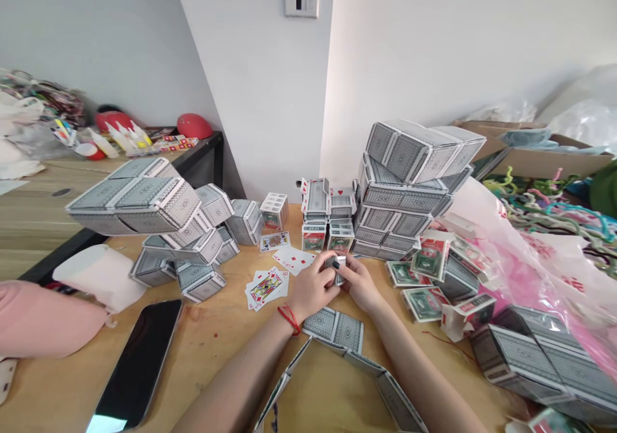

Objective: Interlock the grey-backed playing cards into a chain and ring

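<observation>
Both hands meet over the middle of the wooden table, fingers closed around a small grey-backed playing card [340,271], which looks folded; the fingers hide much of it. My left hand [315,284] pinches it from the left, and my right hand [360,284] grips it from the right. Just below the wrists lie joined grey-backed cards [334,327]. Nearer to me stands an open ring of folded cards [347,356]. Face-up loose cards [267,286] are spread left of my left hand. Beyond the fingers stand green-and-red card boxes [341,234].
Tall stacks of grey card blocks rise at right [400,189] and left [139,195]. More card boxes [424,303] lie right of my forearm, near a pink plastic bag [520,272]. A black phone [139,362] rests at left, by a pink roll [48,317].
</observation>
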`<state>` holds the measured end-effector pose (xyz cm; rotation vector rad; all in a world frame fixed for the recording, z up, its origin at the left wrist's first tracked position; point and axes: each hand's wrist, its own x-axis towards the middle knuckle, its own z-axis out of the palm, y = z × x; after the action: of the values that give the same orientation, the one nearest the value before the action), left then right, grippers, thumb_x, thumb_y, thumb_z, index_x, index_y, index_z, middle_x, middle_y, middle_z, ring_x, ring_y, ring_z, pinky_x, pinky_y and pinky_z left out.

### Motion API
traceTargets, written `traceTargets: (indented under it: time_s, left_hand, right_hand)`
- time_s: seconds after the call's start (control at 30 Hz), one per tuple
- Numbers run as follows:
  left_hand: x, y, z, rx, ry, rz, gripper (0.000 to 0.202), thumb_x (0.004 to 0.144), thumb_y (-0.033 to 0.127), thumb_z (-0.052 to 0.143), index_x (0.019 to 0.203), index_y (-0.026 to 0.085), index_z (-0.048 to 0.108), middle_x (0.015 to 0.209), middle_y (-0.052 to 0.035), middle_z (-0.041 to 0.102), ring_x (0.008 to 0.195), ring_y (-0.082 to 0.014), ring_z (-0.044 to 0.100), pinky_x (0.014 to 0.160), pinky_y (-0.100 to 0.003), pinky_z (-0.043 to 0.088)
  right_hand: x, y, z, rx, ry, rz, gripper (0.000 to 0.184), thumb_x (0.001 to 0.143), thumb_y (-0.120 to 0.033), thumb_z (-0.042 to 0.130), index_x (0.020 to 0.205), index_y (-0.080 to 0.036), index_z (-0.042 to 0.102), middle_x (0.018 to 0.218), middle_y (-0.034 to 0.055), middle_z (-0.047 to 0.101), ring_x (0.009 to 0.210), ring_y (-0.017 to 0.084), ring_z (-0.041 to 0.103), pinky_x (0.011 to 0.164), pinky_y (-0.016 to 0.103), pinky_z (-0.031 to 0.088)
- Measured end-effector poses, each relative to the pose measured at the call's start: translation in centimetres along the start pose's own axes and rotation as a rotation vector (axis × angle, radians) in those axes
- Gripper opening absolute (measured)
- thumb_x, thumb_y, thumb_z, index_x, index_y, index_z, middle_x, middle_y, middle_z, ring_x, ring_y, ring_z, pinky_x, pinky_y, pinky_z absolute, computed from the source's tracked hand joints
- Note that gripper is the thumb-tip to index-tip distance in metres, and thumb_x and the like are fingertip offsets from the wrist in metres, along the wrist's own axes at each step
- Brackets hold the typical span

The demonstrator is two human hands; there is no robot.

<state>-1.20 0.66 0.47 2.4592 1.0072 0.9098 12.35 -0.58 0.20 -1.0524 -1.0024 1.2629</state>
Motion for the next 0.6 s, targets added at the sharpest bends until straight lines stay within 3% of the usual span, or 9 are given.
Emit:
traceTargets:
  time_s: [0.1, 0.27, 0.47, 0.6]
  left_hand:
    - [0.0, -0.1, 0.1, -0.012, 0.015, -0.012, 0.01, 0.069, 0.015, 0.054, 0.062, 0.017, 0.047, 0.123, -0.0046, 0.044, 0.085, -0.0156, 0.056, 0.072, -0.03, 0.048]
    - [0.0, -0.2, 0.0, -0.064, 0.044, -0.023, 0.014, 0.071, 0.015, 0.053, 0.06, 0.017, 0.043, 0.123, -0.0045, 0.043, 0.089, -0.0159, 0.055, 0.073, -0.03, 0.047]
    - [0.1, -0.2, 0.0, -0.064, 0.046, -0.082, 0.006, 0.072, 0.015, 0.051, 0.069, 0.017, 0.046, 0.122, -0.0058, 0.042, 0.084, -0.0148, 0.055, 0.069, -0.029, 0.048]
    - [0.1, -0.1, 0.0, -0.082, 0.043, -0.089, 0.006, 0.072, 0.014, 0.051, 0.075, 0.017, 0.047, 0.122, -0.0061, 0.041, 0.086, -0.0146, 0.055, 0.07, -0.027, 0.048]
  right_hand:
    - [0.1, 0.5, -0.2, 0.069, -0.059, 0.072, 0.041, 0.067, -0.041, 0.064, 0.101, -0.02, 0.056, 0.086, 0.0038, 0.064, 0.075, 0.019, 0.06, 0.064, 0.029, 0.049]
    - [0.4, 1.2, -0.5, 0.066, 0.01, 0.035, 0.043, 0.064, -0.036, 0.068, 0.102, -0.021, 0.053, 0.089, 0.0033, 0.063, 0.077, 0.017, 0.059, 0.068, 0.029, 0.048]
    - [0.4, 0.7, -0.7, 0.101, -0.1, 0.066, 0.048, 0.06, -0.031, 0.071, 0.103, -0.022, 0.052, 0.094, 0.0043, 0.063, 0.083, 0.019, 0.059, 0.074, 0.033, 0.048]
    - [0.5, 0.9, -0.8, 0.106, -0.084, 0.066, 0.046, 0.062, -0.027, 0.071, 0.104, -0.023, 0.051, 0.096, 0.0036, 0.062, 0.085, 0.018, 0.059, 0.079, 0.034, 0.046]
